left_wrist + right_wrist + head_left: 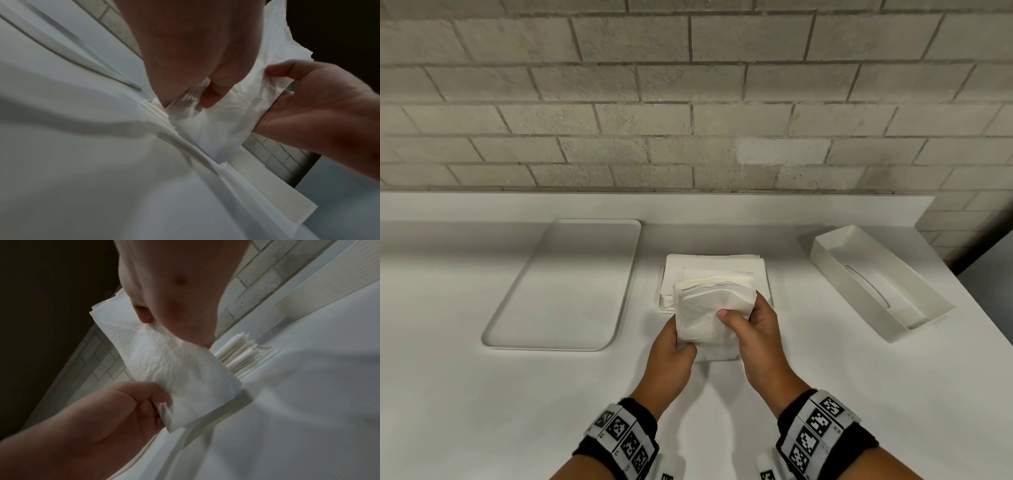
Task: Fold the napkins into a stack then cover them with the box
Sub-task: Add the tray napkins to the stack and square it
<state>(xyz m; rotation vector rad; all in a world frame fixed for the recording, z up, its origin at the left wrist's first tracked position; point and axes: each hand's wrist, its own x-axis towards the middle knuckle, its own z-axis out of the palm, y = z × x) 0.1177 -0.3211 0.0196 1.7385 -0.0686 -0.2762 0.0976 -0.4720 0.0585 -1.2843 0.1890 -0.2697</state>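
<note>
White matte surface (482, 394) carries a flat rectangular tray (561, 284) left of the fingers (724, 313), a stacked white paper napkin pile (717, 265) beyond them, an open white box (876, 281) right.

Folded white napkin (702, 317) above stack (717, 265); open box (880, 277) right.

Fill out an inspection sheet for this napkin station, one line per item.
Surface: white counter, tray lying at the left.
Job's things: folded napkin held up over the napkin stack; box lies mouth up at the right, covering nothing.
Clutter: nothing seen.
Grippers: left hand pinches the napkin's near left corner; right hand grips its right edge, thumb on top.
Cables: nothing seen.
Surroundings: brick wall behind the counter; marker bands on both wrists.
</note>
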